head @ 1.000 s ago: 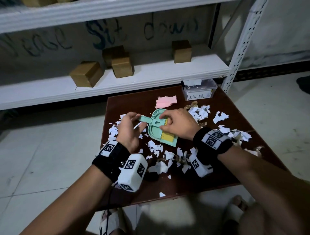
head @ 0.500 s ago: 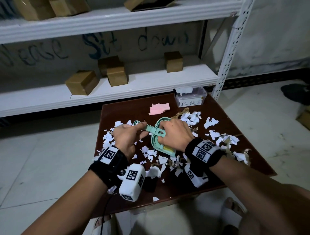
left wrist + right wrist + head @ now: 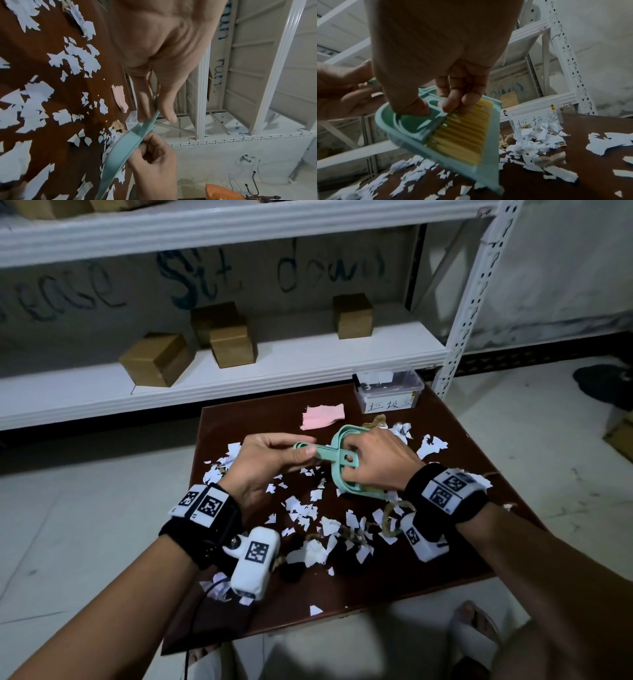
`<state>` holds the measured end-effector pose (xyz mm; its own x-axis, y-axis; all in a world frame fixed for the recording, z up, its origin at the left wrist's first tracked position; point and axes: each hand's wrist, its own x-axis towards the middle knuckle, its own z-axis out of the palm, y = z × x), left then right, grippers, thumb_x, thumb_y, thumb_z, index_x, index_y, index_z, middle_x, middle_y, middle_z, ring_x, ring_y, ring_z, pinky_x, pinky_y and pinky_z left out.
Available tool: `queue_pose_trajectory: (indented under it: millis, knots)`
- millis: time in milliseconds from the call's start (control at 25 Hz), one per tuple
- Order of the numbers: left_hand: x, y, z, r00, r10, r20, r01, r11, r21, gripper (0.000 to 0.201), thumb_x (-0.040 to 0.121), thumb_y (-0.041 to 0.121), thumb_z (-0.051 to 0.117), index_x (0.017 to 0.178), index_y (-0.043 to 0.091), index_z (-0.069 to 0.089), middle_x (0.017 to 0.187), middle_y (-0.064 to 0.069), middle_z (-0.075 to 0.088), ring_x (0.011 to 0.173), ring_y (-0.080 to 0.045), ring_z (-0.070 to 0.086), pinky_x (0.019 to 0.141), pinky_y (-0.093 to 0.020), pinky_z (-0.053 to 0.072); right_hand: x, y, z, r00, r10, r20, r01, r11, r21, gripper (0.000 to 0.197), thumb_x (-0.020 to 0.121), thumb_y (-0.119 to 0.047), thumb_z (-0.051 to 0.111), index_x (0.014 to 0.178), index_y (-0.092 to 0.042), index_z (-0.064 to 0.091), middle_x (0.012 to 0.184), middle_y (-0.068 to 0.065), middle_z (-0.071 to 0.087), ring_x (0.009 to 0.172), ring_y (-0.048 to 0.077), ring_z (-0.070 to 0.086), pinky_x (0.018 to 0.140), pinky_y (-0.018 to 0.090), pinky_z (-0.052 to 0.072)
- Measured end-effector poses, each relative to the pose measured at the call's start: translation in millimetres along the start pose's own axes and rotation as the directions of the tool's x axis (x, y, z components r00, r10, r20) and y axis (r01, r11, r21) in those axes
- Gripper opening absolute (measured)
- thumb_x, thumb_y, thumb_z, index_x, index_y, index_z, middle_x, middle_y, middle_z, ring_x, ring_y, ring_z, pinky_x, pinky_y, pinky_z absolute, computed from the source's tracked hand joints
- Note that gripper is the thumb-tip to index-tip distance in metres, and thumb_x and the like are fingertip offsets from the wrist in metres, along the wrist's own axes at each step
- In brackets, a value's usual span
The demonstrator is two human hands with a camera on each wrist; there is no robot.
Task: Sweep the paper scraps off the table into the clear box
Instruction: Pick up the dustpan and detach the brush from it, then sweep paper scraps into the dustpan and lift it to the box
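Observation:
White paper scraps [image 3: 308,511] lie scattered across the dark brown table [image 3: 445,563], with a heap [image 3: 536,140] in front of the clear box [image 3: 387,395]. The labelled box [image 3: 536,116] stands at the table's far right corner. A teal dustpan [image 3: 337,474] with a yellow-bristled brush [image 3: 464,135] nested in it is held tilted above the table. My left hand [image 3: 306,447] pinches the end of the teal handle [image 3: 322,453] between thumb and fingers [image 3: 171,117]. My right hand [image 3: 356,446] grips the brush head, thumb [image 3: 416,106] in its hole, fingers on the bristles.
A pink paper piece [image 3: 323,416] lies at the far middle of the table. Brown scraps [image 3: 376,421] mix with the white ones. A white shelf with cardboard boxes [image 3: 157,357] runs behind the table, its upright post [image 3: 459,330] beside the clear box. Feet show below the near edge.
The dustpan and brush have come up off the table and now stand tilted on edge. My left hand has shifted from beside the pan to pinching the handle's end.

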<state>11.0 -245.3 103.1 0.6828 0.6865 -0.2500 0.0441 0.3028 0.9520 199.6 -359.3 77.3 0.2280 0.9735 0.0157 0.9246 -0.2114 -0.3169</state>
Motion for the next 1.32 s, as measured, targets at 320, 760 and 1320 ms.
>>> queue_pose_trajectory:
  millis: [320,760,1320]
  knots:
    - [-3,12,-1,0.997,0.047,0.068,-0.057,0.985,0.163,0.040,0.068,-0.004,0.081,0.106,-0.010,0.071,0.093,-0.025,0.075,0.083,-0.030,0.076,0.082,-0.032,0.062,-3,17,-6,0.992,-0.095,0.089,0.065,0.955,0.289,0.023,0.080,-0.016,0.074,0.071,-0.027,0.056,0.056,-0.006,0.045,0.051,0.007,0.038,0.055,0.028,0.036]
    - [4,19,-30,0.985,0.002,-0.172,-0.018,0.995,-0.093,0.024,0.072,-0.007,0.074,0.096,-0.011,0.071,0.084,-0.023,0.075,0.073,-0.027,0.076,0.073,-0.025,0.062,1,23,-21,0.983,0.171,-0.072,-0.095,0.796,0.598,0.016,0.087,-0.007,0.079,0.100,-0.011,0.072,0.058,0.004,0.063,0.043,0.002,0.055,0.046,0.017,0.044]
    - [11,11,-32,0.975,-0.022,-0.221,-0.006,0.992,-0.123,0.015,0.078,-0.010,0.072,0.093,-0.010,0.070,0.081,-0.022,0.075,0.072,-0.026,0.076,0.079,-0.028,0.059,2,28,-33,0.966,0.241,0.092,-0.155,0.260,0.953,0.049,0.084,-0.044,0.076,0.105,0.000,0.070,0.100,0.011,0.074,0.096,0.024,0.073,0.088,0.042,0.063]
